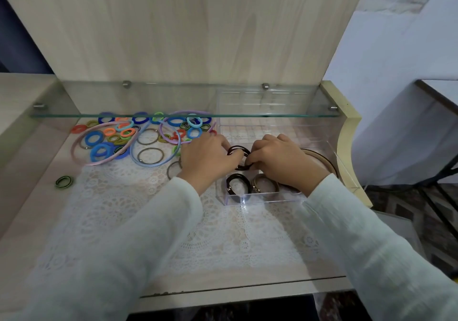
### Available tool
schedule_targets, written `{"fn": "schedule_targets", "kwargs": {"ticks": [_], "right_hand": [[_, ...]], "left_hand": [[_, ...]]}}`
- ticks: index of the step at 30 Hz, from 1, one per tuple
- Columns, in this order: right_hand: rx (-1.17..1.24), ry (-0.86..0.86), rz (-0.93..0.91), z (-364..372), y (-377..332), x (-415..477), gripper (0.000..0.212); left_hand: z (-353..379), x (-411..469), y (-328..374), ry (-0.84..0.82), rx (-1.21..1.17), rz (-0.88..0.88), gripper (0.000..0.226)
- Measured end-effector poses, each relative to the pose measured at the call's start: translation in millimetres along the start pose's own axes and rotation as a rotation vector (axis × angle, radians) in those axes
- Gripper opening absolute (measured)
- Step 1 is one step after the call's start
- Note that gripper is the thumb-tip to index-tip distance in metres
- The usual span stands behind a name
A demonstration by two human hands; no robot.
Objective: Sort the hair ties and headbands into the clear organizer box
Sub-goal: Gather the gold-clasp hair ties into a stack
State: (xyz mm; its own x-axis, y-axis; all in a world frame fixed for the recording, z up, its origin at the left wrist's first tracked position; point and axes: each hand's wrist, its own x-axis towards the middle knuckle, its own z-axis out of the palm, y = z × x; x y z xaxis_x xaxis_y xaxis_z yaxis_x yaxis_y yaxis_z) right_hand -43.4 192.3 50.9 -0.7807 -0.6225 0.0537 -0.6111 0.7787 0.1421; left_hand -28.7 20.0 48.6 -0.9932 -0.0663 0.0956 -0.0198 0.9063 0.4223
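A bunch of thin dark hair ties [238,157] hangs between both hands above the near part of the clear organizer box [247,201], at the right of the bench [22,196]. Fingers cover much of the loops, so their number is hard to make out. The left hand [205,159] keeps a narrow grip, fingertips pinching the bunch's left side. The right hand [280,159] curls round its right side. Below them, one near compartment holds black ties [237,184] and the next holds brown ones [264,184]. A brown headband [323,161] curves behind the right wrist, mostly hidden. To the left, soft bright ties [87,140] and slim pastel headbands [148,164] lie heaped on white lace cloth [198,234]. A glass shelf [173,115] veils the far ones.
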Motion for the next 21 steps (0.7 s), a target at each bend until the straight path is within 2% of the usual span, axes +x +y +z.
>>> {"fn": "schedule_targets", "kwargs": {"ticks": [3,6,11,21], "right_hand": [[0.006,-0.050,0.031,-3,-1,2,0.032],[0.043,-0.101,0.058,-7,-3,4,0.032],[0.099,-0.145,0.077,-12,-8,6,0.029],[0.138,-0.236,0.125,-19,-21,7,0.028]], "left_hand": [[11,-4,-14,0.082,-0.143,0.096,0.021],[16,-7,-28,0.171,-0.273,0.235,0.026],[24,-12,-50,0.243,-0.171,0.457,0.032],[25,-18,-54,0.233,-0.148,0.487,0.030]]}}
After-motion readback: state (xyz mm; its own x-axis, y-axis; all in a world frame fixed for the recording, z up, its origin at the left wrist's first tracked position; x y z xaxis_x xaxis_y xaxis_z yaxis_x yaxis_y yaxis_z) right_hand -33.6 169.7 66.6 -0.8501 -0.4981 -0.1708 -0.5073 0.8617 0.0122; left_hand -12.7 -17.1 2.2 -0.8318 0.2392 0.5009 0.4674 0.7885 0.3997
